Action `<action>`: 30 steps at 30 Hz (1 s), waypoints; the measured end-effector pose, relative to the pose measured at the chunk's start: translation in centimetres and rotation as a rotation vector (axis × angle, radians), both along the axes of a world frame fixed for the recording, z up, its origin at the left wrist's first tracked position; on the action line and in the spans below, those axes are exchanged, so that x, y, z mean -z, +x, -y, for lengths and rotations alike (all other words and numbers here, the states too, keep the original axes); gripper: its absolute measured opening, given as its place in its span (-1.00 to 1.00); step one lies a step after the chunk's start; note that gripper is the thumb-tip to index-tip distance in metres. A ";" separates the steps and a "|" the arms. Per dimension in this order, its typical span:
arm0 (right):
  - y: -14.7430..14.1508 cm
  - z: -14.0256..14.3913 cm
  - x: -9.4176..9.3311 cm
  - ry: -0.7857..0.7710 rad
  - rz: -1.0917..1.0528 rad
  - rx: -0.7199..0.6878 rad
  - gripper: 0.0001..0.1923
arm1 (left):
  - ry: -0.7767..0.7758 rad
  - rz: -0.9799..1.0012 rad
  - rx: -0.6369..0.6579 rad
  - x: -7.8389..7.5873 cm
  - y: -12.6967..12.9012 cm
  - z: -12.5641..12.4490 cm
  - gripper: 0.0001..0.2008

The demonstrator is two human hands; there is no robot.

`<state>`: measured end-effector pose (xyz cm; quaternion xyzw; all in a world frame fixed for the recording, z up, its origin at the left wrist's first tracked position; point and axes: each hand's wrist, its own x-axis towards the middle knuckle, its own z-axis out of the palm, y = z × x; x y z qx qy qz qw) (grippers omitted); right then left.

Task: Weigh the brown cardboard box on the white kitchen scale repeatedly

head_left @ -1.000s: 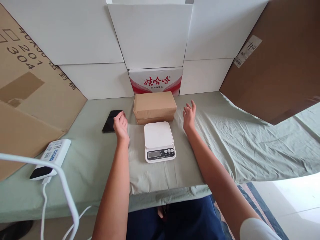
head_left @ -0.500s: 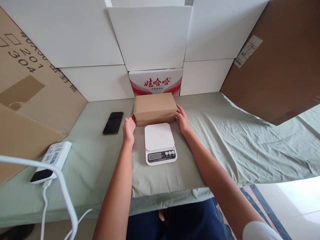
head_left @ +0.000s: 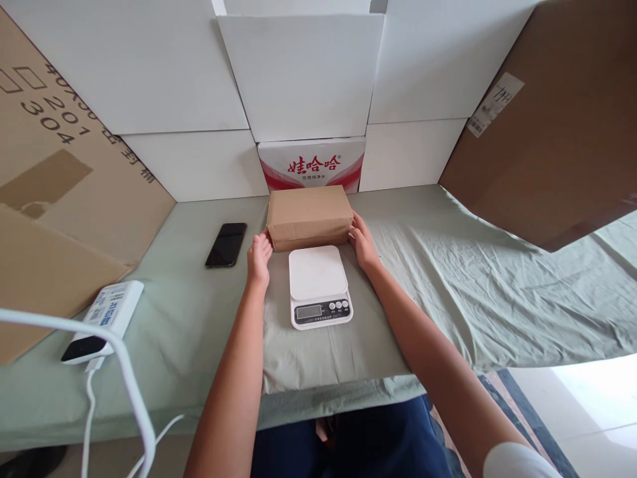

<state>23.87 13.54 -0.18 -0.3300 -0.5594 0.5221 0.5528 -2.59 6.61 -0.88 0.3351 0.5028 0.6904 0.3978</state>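
A closed brown cardboard box (head_left: 309, 211) rests on the green cloth, held at its two ends between my hands. At its left end is my left hand (head_left: 259, 257), fingertips against the lower corner. My right hand (head_left: 363, 243) lies along the opposite end, its fingers bent round the side and partly hidden by the box. Directly in front of the box, between my forearms, sits a white digital kitchen scale (head_left: 318, 273) with nothing on its platform. Its small grey display (head_left: 308, 311) shows no readable figures.
A black smartphone (head_left: 226, 245) lies left of the box. Farther left, a white power strip (head_left: 105, 320) has a cable (head_left: 130, 372) arching up in the foreground. Large brown cartons (head_left: 44, 219) and white panels (head_left: 303, 73) enclose the table; a red-and-white carton (head_left: 313, 166) stands behind the box.
Almost nothing differs. The whole view has shifted very slightly; my hands stay at the ends of the box, and the scale has not moved.
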 end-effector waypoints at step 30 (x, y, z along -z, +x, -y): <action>0.1 4.1 -2.9 0.185 0.005 0.128 -0.39 | 0.223 -0.075 -0.077 -2.1 1.8 5.2 -0.14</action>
